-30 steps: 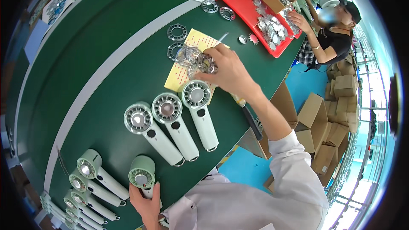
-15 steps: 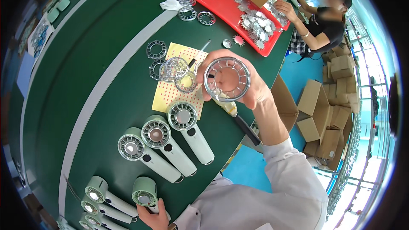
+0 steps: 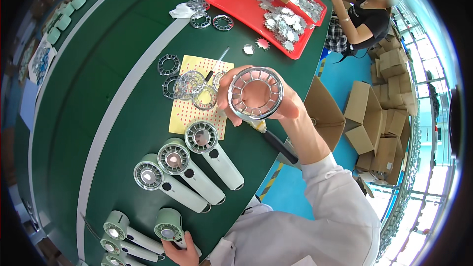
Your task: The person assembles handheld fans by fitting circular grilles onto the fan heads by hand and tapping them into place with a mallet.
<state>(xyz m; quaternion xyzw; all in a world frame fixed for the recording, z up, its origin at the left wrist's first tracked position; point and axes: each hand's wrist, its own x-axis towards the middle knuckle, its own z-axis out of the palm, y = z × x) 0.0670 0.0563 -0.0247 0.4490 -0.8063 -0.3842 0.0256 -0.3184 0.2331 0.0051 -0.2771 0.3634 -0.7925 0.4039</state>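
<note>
Above the right edge of the green table [image 3: 133, 133], the right hand [image 3: 288, 102] is clamped on a clear, silver-rimmed ring [image 3: 246, 115]. At the near edge the left hand [image 3: 183, 255] is closed round the handle of a pale green fan [image 3: 169, 222] — three fans [image 3: 204, 184] lie farther off. Left of the dotted yellow sheet [image 3: 187, 116], bare tabletop gives open room — as far as the grey strip [image 3: 112, 99].

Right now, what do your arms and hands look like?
My right sleeve is pale grey and wrinkly, and stops partway along my bare forearm. My left sleeve is pale grey too. My right hand and left hand wear no gloves. Something dark at my left wrist is too unclear to name.
</note>
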